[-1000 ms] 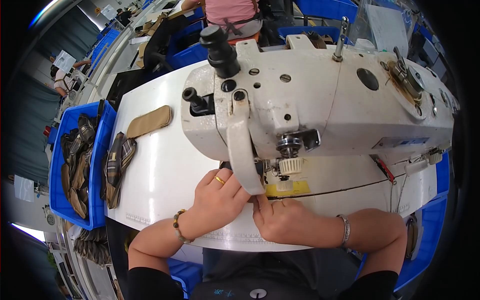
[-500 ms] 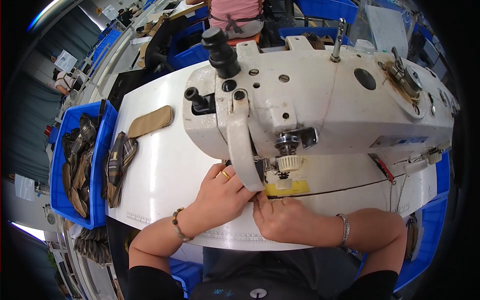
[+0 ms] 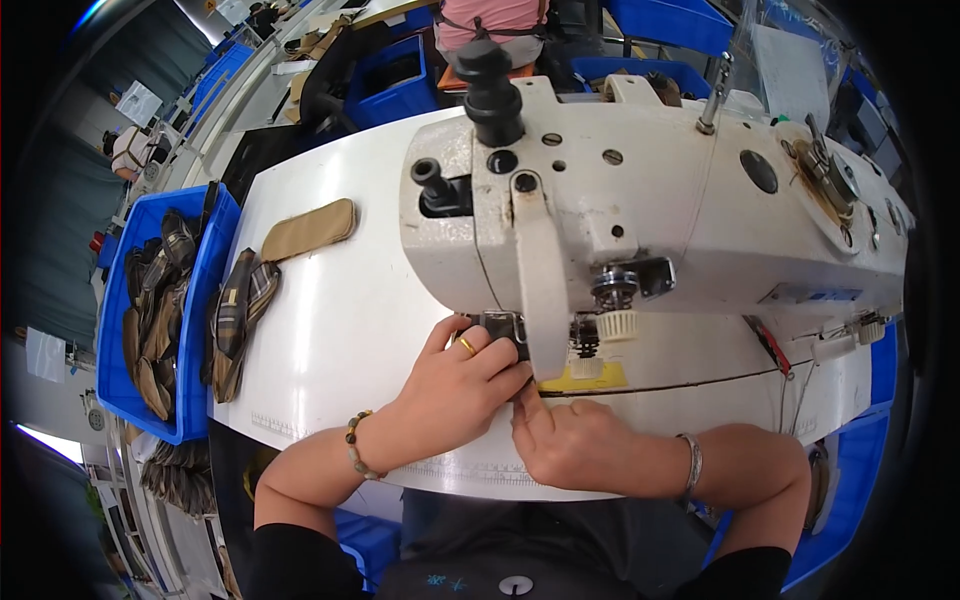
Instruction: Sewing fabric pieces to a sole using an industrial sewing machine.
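Sewing machine, large and off-white, is seen from above across the centre and upper right of the frame, mounted on a pale worktop. At lower centre, under the machine's head, a dark fabric piece is partly hidden by the bare left hand. The left fingers are curled over it; whether it is gripped or only pressed cannot be told. The grip of the right hand looks narrow, with thumb and forefinger pinched on a thin dark strip beside the left fingertips. From there the strip is stretched toward the right side, past a yellow plate.

The work appears to be partway: the dark piece is held at the machine and not yet released, while the strip's long run at right seems unused. Any finished stitching is hidden.

At left, a plaid piece is laid just beside a blue bin, in which plaid and brown pieces are heaped. Whether these are done or waiting cannot be told. Above them, a tan oblong piece is laid flat. At top centre, behind the machine, dark and brown pieces are held in another blue container.
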The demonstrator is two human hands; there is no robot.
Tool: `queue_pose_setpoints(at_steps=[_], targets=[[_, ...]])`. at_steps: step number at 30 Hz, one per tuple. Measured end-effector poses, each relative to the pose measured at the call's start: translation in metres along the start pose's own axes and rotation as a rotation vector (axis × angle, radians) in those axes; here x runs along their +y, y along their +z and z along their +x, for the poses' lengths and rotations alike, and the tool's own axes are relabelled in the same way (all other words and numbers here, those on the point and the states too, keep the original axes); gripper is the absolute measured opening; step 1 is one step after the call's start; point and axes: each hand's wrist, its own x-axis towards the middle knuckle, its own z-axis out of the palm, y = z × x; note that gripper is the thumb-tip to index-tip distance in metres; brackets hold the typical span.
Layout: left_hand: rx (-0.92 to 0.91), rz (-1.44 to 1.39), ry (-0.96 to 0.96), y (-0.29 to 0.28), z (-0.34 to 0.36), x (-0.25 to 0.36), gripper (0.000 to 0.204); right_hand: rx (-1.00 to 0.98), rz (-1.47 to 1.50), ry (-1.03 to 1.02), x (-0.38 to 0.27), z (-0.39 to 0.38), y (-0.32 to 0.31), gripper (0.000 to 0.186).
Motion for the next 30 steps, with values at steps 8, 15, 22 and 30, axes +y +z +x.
queue_pose_setpoints(at_steps=[8,15,22,30], targets=[[0.081,-0.064,-0.057,0.015,0.01,-0.012,0.027,-0.028,-0.034,0.102,0.009,0.001,0.008,0.028],[0.176,-0.066,-0.057,0.016,0.015,-0.025,0.031,-0.098,-0.041,0.188,0.017,0.001,0.014,0.027],[0.351,0.018,-0.048,0.017,0.011,-0.03,0.022,0.035,0.055,0.34,0.043,0.002,0.012,0.022],[0.509,0.082,0.068,0.033,0.018,-0.035,0.015,0.046,0.124,0.447,0.048,-0.004,0.041,0.019]])
